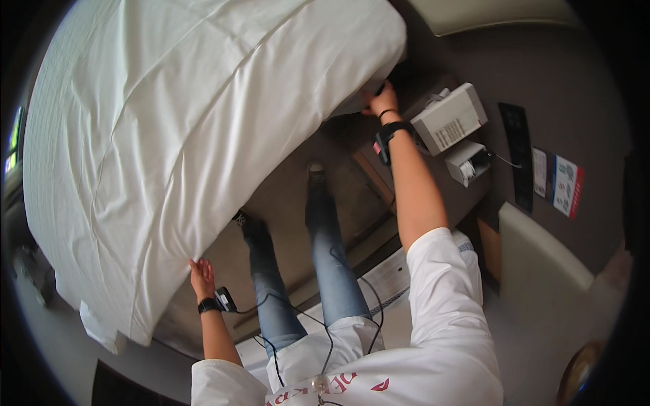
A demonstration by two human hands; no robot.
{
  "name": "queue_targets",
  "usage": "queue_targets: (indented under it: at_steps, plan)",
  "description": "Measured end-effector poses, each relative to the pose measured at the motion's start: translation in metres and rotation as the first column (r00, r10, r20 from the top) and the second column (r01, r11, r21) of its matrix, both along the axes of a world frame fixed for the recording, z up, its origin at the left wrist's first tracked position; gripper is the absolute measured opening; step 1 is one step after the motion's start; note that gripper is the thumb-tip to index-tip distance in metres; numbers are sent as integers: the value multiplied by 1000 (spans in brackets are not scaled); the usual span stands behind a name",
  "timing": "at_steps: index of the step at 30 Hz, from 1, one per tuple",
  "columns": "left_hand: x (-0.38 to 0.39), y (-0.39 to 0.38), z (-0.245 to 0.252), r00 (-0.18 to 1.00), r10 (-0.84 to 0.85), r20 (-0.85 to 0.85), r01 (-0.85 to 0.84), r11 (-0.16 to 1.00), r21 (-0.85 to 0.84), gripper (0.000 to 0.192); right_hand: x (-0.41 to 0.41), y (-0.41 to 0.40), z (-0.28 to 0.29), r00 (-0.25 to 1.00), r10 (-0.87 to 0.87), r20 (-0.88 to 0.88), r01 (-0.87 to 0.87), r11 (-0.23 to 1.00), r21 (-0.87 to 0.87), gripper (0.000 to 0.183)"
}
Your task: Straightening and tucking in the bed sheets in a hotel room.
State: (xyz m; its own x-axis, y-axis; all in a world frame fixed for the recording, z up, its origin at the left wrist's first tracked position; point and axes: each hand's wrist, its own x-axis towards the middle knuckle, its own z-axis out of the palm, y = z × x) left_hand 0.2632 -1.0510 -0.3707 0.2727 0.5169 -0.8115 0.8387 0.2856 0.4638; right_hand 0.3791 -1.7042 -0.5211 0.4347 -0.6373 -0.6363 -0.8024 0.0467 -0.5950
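A white bed sheet (198,111) covers the bed before me, with long creases running across it. My left hand (202,276) pinches the sheet's hanging edge near the lower end, and folds fan out from that grip. Further up the same side, my right hand (382,100) grips the edge close to the bed's upper right corner. Its fingertips are partly hidden under the cloth. Both wrists wear black straps with small devices, and a cable hangs from the left one.
Right of the bed, a bedside unit bears a white box (449,119) and a smaller open box (467,163). Printed cards (567,185) and a dark panel (517,152) lie beyond. A pale chair back (543,254) stands at the right. Cables hang across my legs.
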Motion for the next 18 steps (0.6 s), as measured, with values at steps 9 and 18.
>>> queue_targets:
  at_steps: [9,18]
  plan:
    - [8,-21,-4,991,115,63,-114,993,-19,28,27,-71,6,973,-175,153,149,975,168,37]
    - [-26,-31,65,903,214,374,-106,952,-289,31,16,-63,-18,951,309,-16,-287,863,-415,72]
